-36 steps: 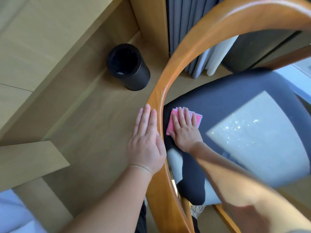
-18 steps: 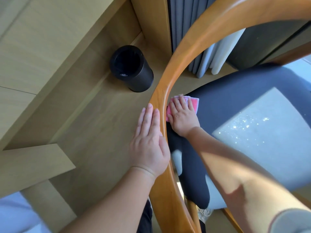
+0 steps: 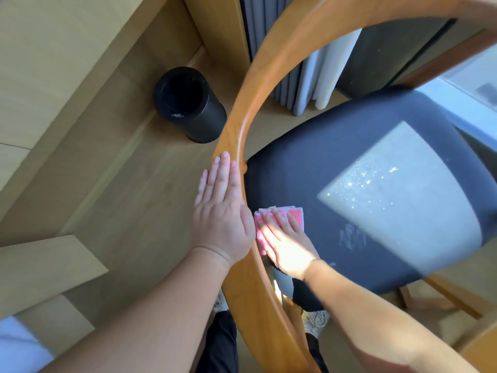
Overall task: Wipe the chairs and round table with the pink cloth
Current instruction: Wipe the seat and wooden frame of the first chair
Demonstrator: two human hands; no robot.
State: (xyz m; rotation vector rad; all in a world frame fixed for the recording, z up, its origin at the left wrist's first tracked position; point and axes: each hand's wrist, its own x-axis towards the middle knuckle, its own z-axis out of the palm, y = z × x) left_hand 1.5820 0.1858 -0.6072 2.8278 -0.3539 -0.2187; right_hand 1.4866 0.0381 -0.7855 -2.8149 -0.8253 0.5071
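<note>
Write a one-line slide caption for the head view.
Right hand presses pink cloth onto dark seat; left hand rests on wooden chair rail.

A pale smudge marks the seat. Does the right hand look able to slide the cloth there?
Probably yes: the right hand presses the pink cloth on the seat, with only bare fabric between it and the smudge.

The seat (image 3: 349,157) is closed on its left side by the curved rail (image 3: 242,117), and only a narrow gap is left between them. That part of the rail is covered by the left hand (image 3: 223,214), laid flat. Just inside the rail, the seat is taken by the right hand (image 3: 286,246) on the cloth (image 3: 294,212). The rest of the seat is open toward the right. Outside the rail, the floor (image 3: 121,197) is free up to the bin (image 3: 189,103).
</note>
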